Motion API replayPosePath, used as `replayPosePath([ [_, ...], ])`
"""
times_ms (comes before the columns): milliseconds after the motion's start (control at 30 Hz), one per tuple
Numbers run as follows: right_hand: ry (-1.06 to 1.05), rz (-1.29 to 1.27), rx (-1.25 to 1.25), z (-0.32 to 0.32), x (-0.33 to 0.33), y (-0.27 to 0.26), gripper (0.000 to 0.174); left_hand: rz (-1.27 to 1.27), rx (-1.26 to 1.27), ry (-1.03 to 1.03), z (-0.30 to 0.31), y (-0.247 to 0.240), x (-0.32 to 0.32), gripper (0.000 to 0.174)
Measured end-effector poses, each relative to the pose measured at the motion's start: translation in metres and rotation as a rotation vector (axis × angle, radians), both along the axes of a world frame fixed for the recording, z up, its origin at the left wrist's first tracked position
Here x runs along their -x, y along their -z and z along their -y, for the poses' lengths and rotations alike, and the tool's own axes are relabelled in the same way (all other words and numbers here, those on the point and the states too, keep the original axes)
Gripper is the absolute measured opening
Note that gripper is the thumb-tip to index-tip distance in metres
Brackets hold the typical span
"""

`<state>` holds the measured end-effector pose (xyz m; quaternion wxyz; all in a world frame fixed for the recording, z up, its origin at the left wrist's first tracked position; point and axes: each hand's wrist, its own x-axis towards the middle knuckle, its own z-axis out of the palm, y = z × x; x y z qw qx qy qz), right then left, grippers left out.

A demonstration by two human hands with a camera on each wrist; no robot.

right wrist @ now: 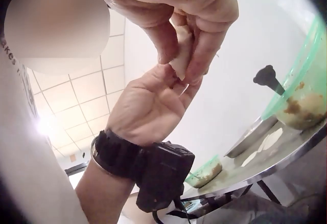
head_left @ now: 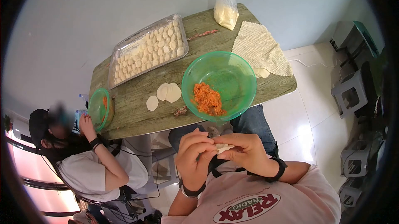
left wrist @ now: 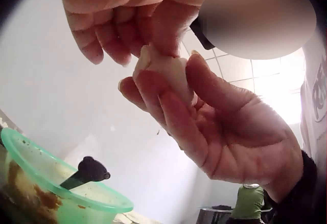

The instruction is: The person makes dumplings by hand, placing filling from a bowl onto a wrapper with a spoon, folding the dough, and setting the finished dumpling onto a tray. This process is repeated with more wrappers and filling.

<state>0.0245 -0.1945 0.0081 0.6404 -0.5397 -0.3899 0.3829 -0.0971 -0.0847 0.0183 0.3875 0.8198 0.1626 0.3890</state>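
A small piece of folded dough (head_left: 223,148) is between both hands, above the lap at the table's near edge. My left hand (head_left: 194,157) pinches one end with thumb and fingers. The thumb and fingers of my right hand (head_left: 249,153) grip the other side. In the left wrist view the pale dough (left wrist: 171,73) lies between the right thumb and curled fingers, the left thumb against its top. The right wrist view has the dough (right wrist: 182,53) partly covered by fingers. Whether any filling is inside is hidden.
A green bowl (head_left: 239,85) with orange filling (head_left: 208,98) stands nearest. Round wrappers (head_left: 169,93) lie left of it, before a tray (head_left: 112,72) of dumplings. A cloth (head_left: 262,49) and bag (head_left: 226,14) are farther back. Another person (head_left: 99,166) sits left beside a second bowl (head_left: 96,103).
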Motion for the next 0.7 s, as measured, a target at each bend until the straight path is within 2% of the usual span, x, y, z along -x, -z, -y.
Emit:
replayPosePath([
  [33,-0.022,-0.118,0.0,0.0,0.0,0.002,0.036,0.021,0.114,0.001,0.002,0.0,-0.001,0.017],
  [67,-0.024,-0.116,-0.003,0.0,-0.001,0.003,0.036,0.042,0.228,0.003,0.004,0.0,-0.001,0.018],
  [100,-0.057,-0.289,-0.035,0.0,-0.001,0.004,0.036,0.044,0.225,0.002,0.005,0.0,-0.001,0.018],
  [133,-0.091,-0.464,-0.065,0.0,-0.002,0.004,0.035,0.104,0.374,0.007,0.006,-0.001,-0.001,0.019],
  [167,-0.091,-0.462,-0.067,0.0,-0.002,0.003,0.035,0.164,0.523,0.013,0.006,-0.001,-0.001,0.021],
  [233,-0.045,-0.578,-0.041,0.0,-0.002,0.001,0.035,0.154,0.534,0.022,0.005,0.007,0.004,0.021],
  [400,-0.031,-0.534,-0.03,0.0,-0.001,0.006,0.035,0.14,0.549,0.026,0.006,0.014,0.005,0.018],
  [700,0.032,-0.32,0.003,-0.008,0.005,0.008,0.034,0.049,0.373,-0.109,0.001,0.021,0.005,0.011],
])
